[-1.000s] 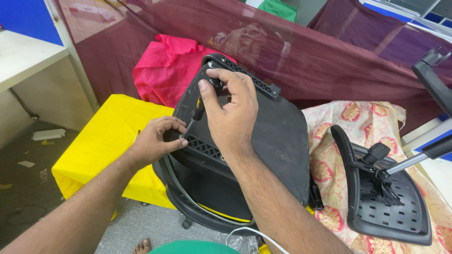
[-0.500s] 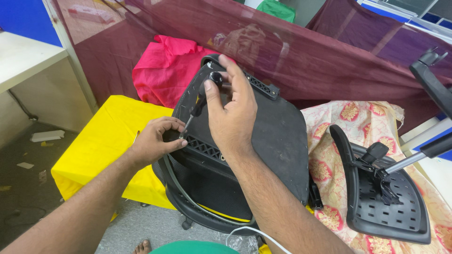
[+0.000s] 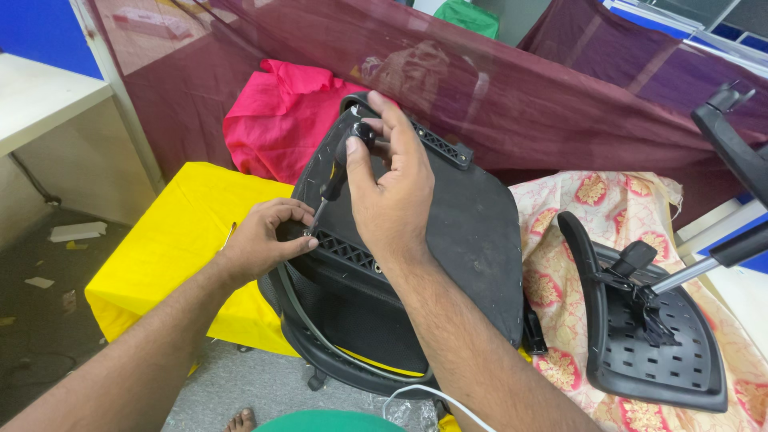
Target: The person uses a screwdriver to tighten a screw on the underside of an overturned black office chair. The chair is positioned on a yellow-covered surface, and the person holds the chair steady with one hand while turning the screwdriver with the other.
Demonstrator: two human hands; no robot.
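Surface: a table draped in a yellow cloth (image 3: 172,240) carries the work; its near edge drops to a grey floor (image 3: 240,384) below.
Room: a dark red curtain (image 3: 512,88) closes the far side, a white desk (image 3: 40,100) stands at the left, and a blue wall panel sits above it.
Chair back: a black chair back (image 3: 456,240) leans tilted against the right edge of the yellow cloth, its ribbed lower rim hanging past the near edge.
Right hand: the right hand (image 3: 392,188) is closed around the black handle of a screwdriver (image 3: 340,172), fingers curled at the top of it.
Left hand: the left hand (image 3: 268,240) is pinched shut at the screwdriver's tip, where it meets the ribbed strip of the chair back.
Screwdriver: it slants down to the left, handle up near the top edge of the chair back, tip low at the ribbed strip.
Right side: a flowered cloth (image 3: 608,216) covers the next surface; a black chair seat (image 3: 648,344) with a metal rod lies on it, close to the chair back.
Far corner: a pink cloth (image 3: 280,116) is bunched behind the yellow table, against the curtain.
Open room: bare yellow cloth spreads left of the left hand; the floor at the left holds scraps of paper (image 3: 76,232).
Near edge: a bare foot (image 3: 240,420) shows on the floor under the arms.
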